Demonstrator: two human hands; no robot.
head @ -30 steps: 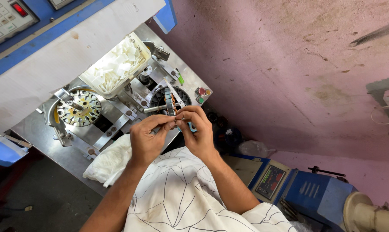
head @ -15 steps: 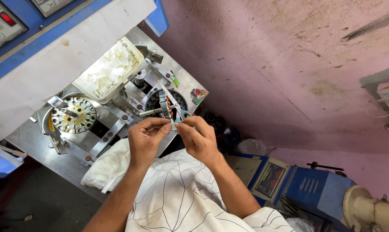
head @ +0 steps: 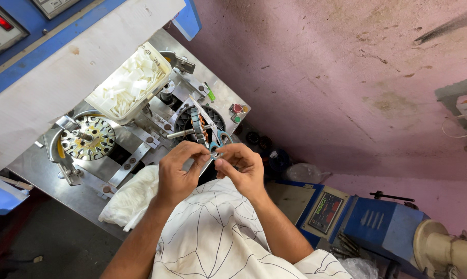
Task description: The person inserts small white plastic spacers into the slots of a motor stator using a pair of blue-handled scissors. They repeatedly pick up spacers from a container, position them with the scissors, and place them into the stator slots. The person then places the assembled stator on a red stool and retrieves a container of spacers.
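2 hands met over white cloth lap, just before metal winding machine [head: 140,129]. L hand [head: 177,173] & R hand [head: 242,166] pinched small thin piece [head: 211,153] between fingertips. 1 scissors [head: 212,132] on machine, 1 tub of white slips [head: 127,85].

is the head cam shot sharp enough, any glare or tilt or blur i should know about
Head view: strongly tilted, so the machine bed runs diagonally; light is soft and even, with no hard shadows; mild sheen on the bare metal, no blown-out glare; left hand and right hand are sharp, though what the fingers pinch is too small to tell; the white container of slips is bright yet readable; the blue machine looks slightly stretched near the edge.
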